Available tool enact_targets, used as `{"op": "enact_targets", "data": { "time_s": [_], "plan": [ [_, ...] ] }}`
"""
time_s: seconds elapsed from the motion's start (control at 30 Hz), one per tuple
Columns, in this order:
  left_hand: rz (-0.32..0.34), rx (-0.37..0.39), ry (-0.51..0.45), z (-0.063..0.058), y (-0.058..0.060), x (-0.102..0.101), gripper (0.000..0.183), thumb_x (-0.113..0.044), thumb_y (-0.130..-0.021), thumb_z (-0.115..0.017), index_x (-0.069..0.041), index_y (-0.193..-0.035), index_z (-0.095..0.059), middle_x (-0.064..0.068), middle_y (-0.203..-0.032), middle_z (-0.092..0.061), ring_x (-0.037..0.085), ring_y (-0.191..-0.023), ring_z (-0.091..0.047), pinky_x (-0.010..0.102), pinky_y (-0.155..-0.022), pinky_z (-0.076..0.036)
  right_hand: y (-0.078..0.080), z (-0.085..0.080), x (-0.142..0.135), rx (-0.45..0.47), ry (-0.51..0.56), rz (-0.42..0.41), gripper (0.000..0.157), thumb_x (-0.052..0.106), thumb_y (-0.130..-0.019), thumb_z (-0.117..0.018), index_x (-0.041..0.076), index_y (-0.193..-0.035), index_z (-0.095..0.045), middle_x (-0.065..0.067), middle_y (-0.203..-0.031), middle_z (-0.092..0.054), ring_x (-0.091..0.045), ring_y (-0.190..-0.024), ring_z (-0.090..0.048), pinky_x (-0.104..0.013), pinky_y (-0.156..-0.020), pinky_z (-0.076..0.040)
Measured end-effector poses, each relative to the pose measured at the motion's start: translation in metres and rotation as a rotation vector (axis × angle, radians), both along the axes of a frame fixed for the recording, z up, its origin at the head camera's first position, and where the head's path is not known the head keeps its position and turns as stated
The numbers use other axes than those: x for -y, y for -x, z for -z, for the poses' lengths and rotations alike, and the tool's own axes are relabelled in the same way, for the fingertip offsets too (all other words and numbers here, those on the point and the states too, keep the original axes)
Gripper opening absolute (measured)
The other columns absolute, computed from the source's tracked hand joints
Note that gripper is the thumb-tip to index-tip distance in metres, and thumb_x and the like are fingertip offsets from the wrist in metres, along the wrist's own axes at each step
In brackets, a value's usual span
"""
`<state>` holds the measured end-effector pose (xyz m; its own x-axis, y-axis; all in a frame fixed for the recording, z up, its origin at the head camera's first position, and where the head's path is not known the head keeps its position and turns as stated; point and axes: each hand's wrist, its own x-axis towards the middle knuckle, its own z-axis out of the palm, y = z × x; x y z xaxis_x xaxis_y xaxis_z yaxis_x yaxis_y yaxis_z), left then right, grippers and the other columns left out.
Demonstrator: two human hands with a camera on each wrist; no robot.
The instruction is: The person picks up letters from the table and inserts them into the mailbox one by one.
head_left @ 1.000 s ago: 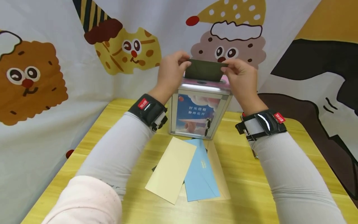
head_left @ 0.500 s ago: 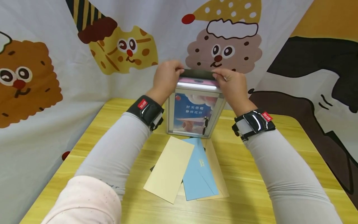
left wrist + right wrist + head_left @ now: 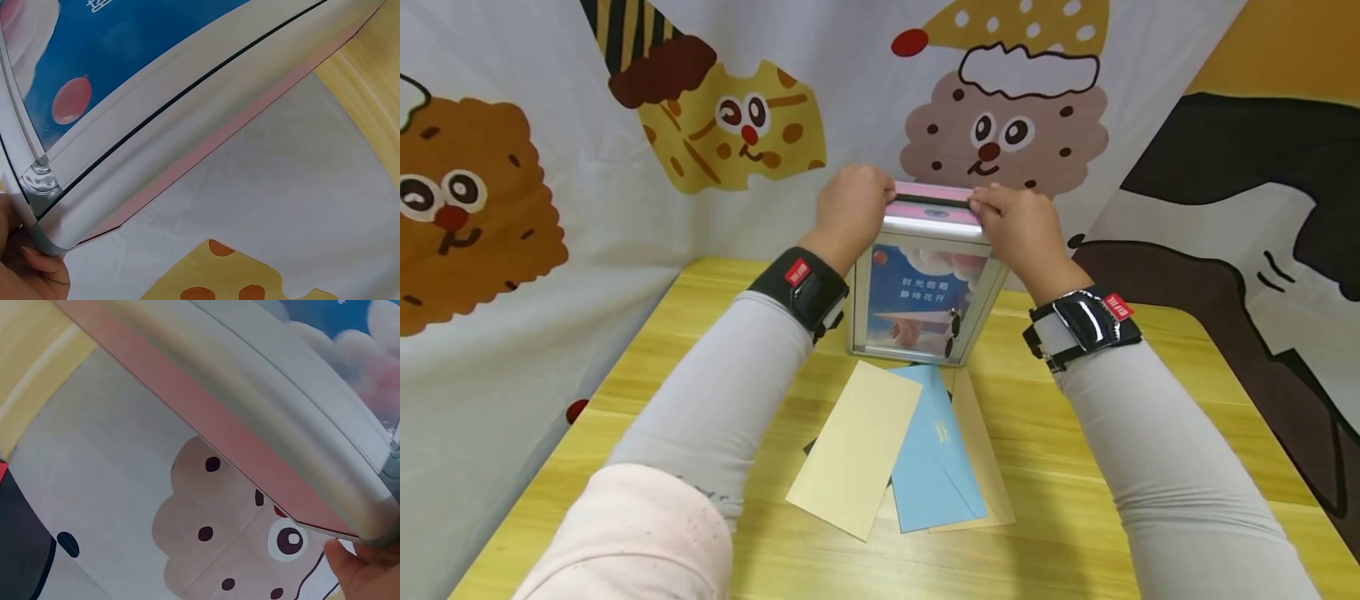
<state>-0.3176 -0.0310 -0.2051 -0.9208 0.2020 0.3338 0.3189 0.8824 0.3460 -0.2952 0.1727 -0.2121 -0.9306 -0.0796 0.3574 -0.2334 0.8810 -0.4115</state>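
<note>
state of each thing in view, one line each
box, upright on table
box door, shut
slot, dark, filling unclear
cream envelope, flat, overlapping blue envelope
blue envelope, flat, overlapping tan envelope
tan envelope, flat, partly covered
dark item, mostly hidden under envelopes
left hand, touching box top's left corner
right hand, touching box top's right corner

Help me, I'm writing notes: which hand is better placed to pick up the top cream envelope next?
Probably the left hand: the cream envelope lies nearer it, while the right hand, at the opposite top corner of the box, would reach farther.
</note>
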Motion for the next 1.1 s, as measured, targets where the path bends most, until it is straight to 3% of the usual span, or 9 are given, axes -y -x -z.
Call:
{"op": "enact_targets", "data": {
  "time_s": [0.23, 0.5, 0.67, 0.8, 0.87, 0.93, 0.97, 1.03, 1.1],
  "plan": [
    [-0.008, -0.044, 0.049, 0.002, -0.007, 0.002, 0.022, -0.022, -0.1, -0.053, -0.015, -0.108, -0.073, 0.005, -0.105, -0.067, 0.021, -0.095, -0.059, 0.037, -0.077, -0.052, -0.005, -0.003, -0.001, 0.099, 0.089, 0.014, 0.035, 0.033, -0.101, -0.05, 0.017, -0.132, -0.059, -0.006, -0.141, -0.05, -0.02, -0.135, -0.042, -0.042, -0.11, -0.035],
    [-0.016, -0.039, 0.025, 0.004, -0.013, 0.004, 0.024, -0.023, -0.1, -0.053, -0.016, -0.115, -0.072, 0.005, -0.112, -0.068, 0.021, -0.101, -0.06, 0.038, -0.081, -0.052, -0.01, 0.001, -0.001, 0.072, 0.118, 0.023, 0.035, 0.032, -0.101, -0.05, 0.017, -0.131, -0.06, -0.006, -0.138, -0.052, -0.019, -0.133, -0.045, -0.04, -0.107, -0.038],
    [-0.015, -0.063, -0.087, 0.008, -0.022, 0.014, 0.026, -0.026, -0.1, -0.053, -0.014, -0.116, -0.07, 0.005, -0.112, -0.069, 0.021, -0.101, -0.061, 0.037, -0.083, -0.05, -0.019, 0.007, -0.001, -0.037, 0.177, 0.019, 0.034, 0.03, -0.101, -0.052, 0.015, -0.13, -0.061, -0.006, -0.135, -0.056, -0.018, -0.132, -0.046, -0.037, -0.109, -0.036],
    [-0.038, -0.12, -0.258, 0.013, -0.043, 0.037, 0.026, -0.025, -0.099, -0.056, -0.009, -0.113, -0.07, 0.007, -0.114, -0.069, 0.024, -0.106, -0.061, 0.037, -0.091, -0.047, -0.044, 0.018, -0.007, -0.228, 0.208, -0.012, 0.032, 0.025, -0.099, -0.056, 0.011, -0.126, -0.064, -0.005, -0.13, -0.059, -0.017, -0.129, -0.049, -0.032, -0.104, -0.042],
    [-0.058, -0.126, -0.34, 0.022, -0.059, 0.053, 0.026, -0.024, -0.098, -0.058, -0.006, -0.113, -0.068, 0.01, -0.114, -0.068, 0.026, -0.108, -0.06, 0.038, -0.093, -0.047, -0.063, 0.027, -0.013, -0.317, 0.196, -0.021, 0.029, 0.02, -0.098, -0.058, 0.008, -0.123, -0.066, -0.007, -0.127, -0.062, -0.019, -0.126, -0.052, -0.035, -0.1, -0.046],
    [-0.071, -0.095, -0.409, 0.038, -0.076, 0.067, 0.028, -0.024, -0.098, -0.058, -0.003, -0.113, -0.066, 0.013, -0.113, -0.067, 0.027, -0.107, -0.06, 0.04, -0.092, -0.048, -0.084, 0.042, -0.019, -0.382, 0.165, -0.021, 0.027, 0.015, -0.096, -0.061, 0.005, -0.12, -0.067, -0.009, -0.124, -0.064, -0.021, -0.123, -0.055, -0.04, -0.099, -0.045],
    [-0.076, -0.066, -0.424, 0.049, -0.084, 0.073, 0.029, -0.024, -0.097, -0.059, -0.001, -0.113, -0.065, 0.014, -0.111, -0.067, 0.028, -0.105, -0.06, 0.041, -0.09, -0.048, -0.094, 0.051, -0.022, -0.396, 0.145, -0.017, 0.027, 0.013, -0.095, -0.062, 0.004, -0.119, -0.068, -0.01, -0.123, -0.065, -0.022, -0.122, -0.056, -0.037, -0.093, -0.05],
    [-0.085, 0.012, -0.422, 0.073, -0.098, 0.081, 0.03, -0.024, -0.096, -0.061, 0.001, -0.114, -0.064, 0.016, -0.107, -0.066, 0.03, -0.1, -0.061, 0.042, -0.085, -0.05, -0.112, 0.069, -0.026, -0.371, 0.112, -0.005, 0.027, 0.009, -0.093, -0.064, 0.002, -0.119, -0.067, -0.012, -0.123, -0.065, -0.026, -0.123, -0.055, -0.038, -0.085, -0.053],
    [-0.083, 0.117, -0.4, 0.098, -0.108, 0.084, 0.032, -0.023, -0.095, -0.063, 0.002, -0.114, -0.063, 0.017, -0.105, -0.066, 0.03, -0.096, -0.061, 0.043, -0.081, -0.051, -0.127, 0.086, -0.028, -0.285, 0.073, 0.0, 0.031, 0.009, -0.092, -0.065, 0.001, -0.123, -0.065, -0.014, -0.128, -0.061, -0.029, -0.127, -0.052, -0.044, -0.086, -0.052]
  ]
}}
